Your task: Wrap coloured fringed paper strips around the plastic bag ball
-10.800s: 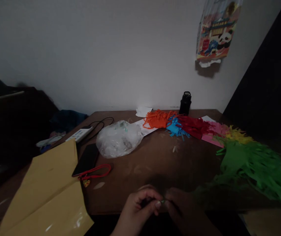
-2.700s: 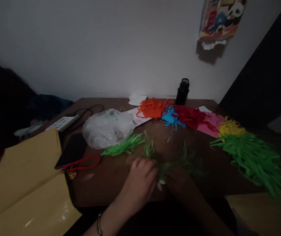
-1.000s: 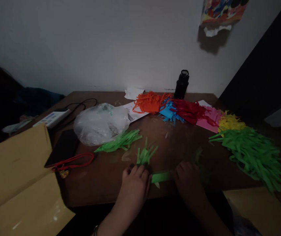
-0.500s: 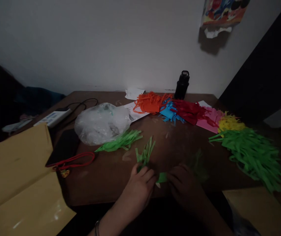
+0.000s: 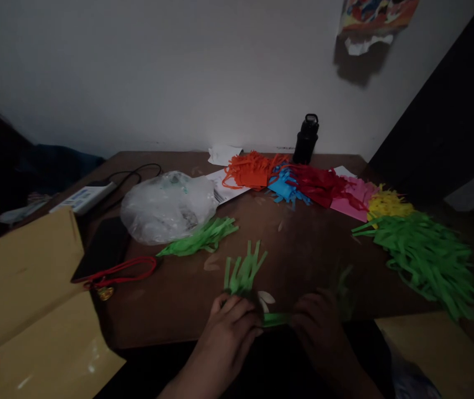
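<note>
Open tabletop (image 5: 312, 238), plastic bag (image 5: 164, 209) leftward

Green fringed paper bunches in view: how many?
3: a fringed strip held in left hand and right hand; a small bunch by the plastic bag; a large heap at far right, possibly hiding more.

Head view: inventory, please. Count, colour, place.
table: 1, brown, centre
wall: 1, grey, back
pack: 1, multicoloured, upper right
bottle: 1, black, table back
papers: 3, white, table back
fringed bundles: 6, orange, blue, red, pink, yellow, green, back to right
plastic bag: 1, clear, left
tassel: 1, green, beside bag
strip: 1, green, front centre
slab: 1, black, left
cord: 1, red, by slab
device: 1, white, far left
cable: 1, black, left
flat pieces: 2, tan, lower left and right
panel: 1, black, right
clutter: unclear, dark, left
left hand: 1, bare, on strip
right hand: 1, bare, on strip
</note>
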`<action>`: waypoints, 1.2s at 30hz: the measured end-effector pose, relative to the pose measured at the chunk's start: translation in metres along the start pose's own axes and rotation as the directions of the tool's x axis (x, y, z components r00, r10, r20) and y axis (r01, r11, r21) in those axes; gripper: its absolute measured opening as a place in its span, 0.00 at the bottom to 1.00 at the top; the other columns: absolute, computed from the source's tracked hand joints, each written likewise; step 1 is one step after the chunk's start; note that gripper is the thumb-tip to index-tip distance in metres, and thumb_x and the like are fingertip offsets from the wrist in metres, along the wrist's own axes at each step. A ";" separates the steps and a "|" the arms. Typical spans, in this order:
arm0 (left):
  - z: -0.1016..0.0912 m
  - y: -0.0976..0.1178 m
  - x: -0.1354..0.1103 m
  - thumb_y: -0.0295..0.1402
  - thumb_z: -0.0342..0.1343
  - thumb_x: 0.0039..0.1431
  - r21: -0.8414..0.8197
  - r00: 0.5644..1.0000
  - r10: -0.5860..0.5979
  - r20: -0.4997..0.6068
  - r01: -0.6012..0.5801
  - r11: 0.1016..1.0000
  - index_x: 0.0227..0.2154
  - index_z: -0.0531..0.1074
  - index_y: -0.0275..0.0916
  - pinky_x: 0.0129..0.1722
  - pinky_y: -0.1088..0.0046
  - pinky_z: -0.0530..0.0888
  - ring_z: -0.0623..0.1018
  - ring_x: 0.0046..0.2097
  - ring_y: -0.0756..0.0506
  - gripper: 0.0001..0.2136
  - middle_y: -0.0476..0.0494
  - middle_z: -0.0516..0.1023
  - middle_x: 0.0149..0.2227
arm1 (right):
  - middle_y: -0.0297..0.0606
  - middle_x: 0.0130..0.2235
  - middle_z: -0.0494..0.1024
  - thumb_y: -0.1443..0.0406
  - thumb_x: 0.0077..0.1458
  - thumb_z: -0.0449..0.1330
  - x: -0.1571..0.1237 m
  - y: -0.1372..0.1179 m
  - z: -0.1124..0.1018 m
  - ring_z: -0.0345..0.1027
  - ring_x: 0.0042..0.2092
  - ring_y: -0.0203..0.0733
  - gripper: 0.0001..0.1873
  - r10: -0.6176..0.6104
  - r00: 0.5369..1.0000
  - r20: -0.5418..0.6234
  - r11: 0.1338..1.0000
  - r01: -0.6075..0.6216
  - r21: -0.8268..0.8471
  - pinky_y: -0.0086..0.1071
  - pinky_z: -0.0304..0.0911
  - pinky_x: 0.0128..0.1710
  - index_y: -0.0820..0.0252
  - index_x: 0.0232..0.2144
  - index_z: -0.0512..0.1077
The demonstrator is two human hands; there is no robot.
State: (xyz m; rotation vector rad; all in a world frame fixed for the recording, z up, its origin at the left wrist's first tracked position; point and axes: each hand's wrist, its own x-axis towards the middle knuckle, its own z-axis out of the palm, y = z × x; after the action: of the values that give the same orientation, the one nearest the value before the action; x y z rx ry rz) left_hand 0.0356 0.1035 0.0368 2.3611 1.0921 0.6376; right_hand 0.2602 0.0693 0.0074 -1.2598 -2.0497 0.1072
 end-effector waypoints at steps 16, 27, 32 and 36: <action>0.001 0.000 0.007 0.22 0.49 0.61 0.106 0.988 0.099 0.120 -0.112 0.988 0.41 0.72 0.42 0.51 0.59 0.55 0.72 0.41 0.44 0.11 0.48 0.77 0.39 | 0.35 0.34 0.74 0.73 0.61 0.47 -0.009 -0.005 0.013 0.66 0.40 0.40 0.14 -0.080 0.997 -0.006 0.992 0.079 -0.095 0.47 0.49 0.57 0.58 0.39 0.71; 0.000 0.000 -0.001 0.23 0.49 0.62 0.022 0.994 0.039 0.101 -0.041 0.999 0.32 0.71 0.41 0.43 0.65 0.60 0.71 0.38 0.45 0.08 0.48 0.75 0.34 | 0.31 0.31 0.74 0.71 0.61 0.54 0.003 -0.003 0.001 0.64 0.39 0.39 0.10 -0.010 0.997 0.079 0.998 0.005 0.063 0.45 0.49 0.54 0.55 0.32 0.72; -0.005 0.003 0.012 0.21 0.49 0.61 0.027 0.981 -0.096 0.171 0.092 0.995 0.32 0.71 0.40 0.42 0.64 0.61 0.71 0.39 0.44 0.09 0.48 0.75 0.35 | 0.32 0.32 0.73 0.71 0.61 0.54 0.015 0.000 -0.002 0.64 0.38 0.39 0.10 0.014 0.994 0.105 0.995 -0.025 0.101 0.44 0.51 0.50 0.57 0.32 0.72; -0.001 -0.002 0.016 0.23 0.48 0.61 0.116 0.985 -0.111 0.132 0.096 0.989 0.33 0.72 0.40 0.41 0.63 0.61 0.71 0.39 0.42 0.09 0.46 0.75 0.36 | 0.34 0.32 0.73 0.70 0.61 0.54 0.020 0.002 0.006 0.63 0.38 0.40 0.10 0.033 0.999 -0.013 0.999 -0.033 0.008 0.45 0.51 0.50 0.57 0.28 0.72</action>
State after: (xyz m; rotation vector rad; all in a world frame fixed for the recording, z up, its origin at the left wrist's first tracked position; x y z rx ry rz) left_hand 0.0433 0.1168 0.0397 2.3809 1.2062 0.3800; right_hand 0.2531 0.0883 0.0128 -1.2866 -2.0163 0.1215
